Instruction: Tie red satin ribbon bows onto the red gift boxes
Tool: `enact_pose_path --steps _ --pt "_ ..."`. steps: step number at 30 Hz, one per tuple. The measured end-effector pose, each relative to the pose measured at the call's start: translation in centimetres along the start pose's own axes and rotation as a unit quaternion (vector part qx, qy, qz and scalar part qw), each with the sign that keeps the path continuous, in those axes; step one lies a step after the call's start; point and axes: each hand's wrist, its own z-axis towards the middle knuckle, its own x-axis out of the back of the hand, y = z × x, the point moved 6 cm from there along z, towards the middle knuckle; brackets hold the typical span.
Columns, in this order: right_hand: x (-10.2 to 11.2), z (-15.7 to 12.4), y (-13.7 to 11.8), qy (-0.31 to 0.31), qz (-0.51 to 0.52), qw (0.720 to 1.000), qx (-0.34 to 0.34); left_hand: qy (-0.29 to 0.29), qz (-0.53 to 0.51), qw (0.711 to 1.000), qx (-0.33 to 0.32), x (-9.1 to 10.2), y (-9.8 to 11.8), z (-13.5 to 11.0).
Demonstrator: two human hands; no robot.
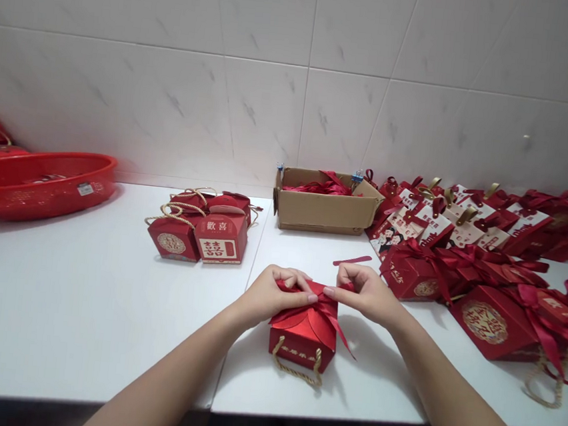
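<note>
Partly behind fingers (304, 300), ribbon ctr (324, 304).

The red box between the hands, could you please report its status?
Left hand and right hand pinching ribbon. Red box upright on white table. Loose strip just beyond right hand; nothing apparently blocking.

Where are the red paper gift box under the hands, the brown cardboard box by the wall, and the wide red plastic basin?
Red paper gift box (303, 329): head view, folded top near its front edge.
Brown cardboard box (321, 212): head view, front wall.
Wide red plastic basin (39, 195): head view, outer side wall.
</note>
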Motion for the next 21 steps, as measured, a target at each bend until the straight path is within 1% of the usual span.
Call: enact_pose_path --steps 5,10,17,21 --pt "0.39 -0.04 -0.05 -0.004 -0.007 1.0 0.001 -0.004 -0.012 1.0 0.002 -0.01 -0.22 0.0" --pt "0.52 0.11 0.03 -0.007 0.012 1.0 -0.017 -0.012 0.001 1.0 -0.01 -0.01 -0.24 0.04" --pt "0.79 0.1 -0.31 0.0 0.01 0.999 -0.034 -0.004 0.018 1.0 -0.007 0.08 -0.55 0.19" --pt "0.61 0.2 -0.05 0.009 0.009 0.999 -0.038 0.005 0.019 1.0 -0.012 0.15 -0.4 0.18"
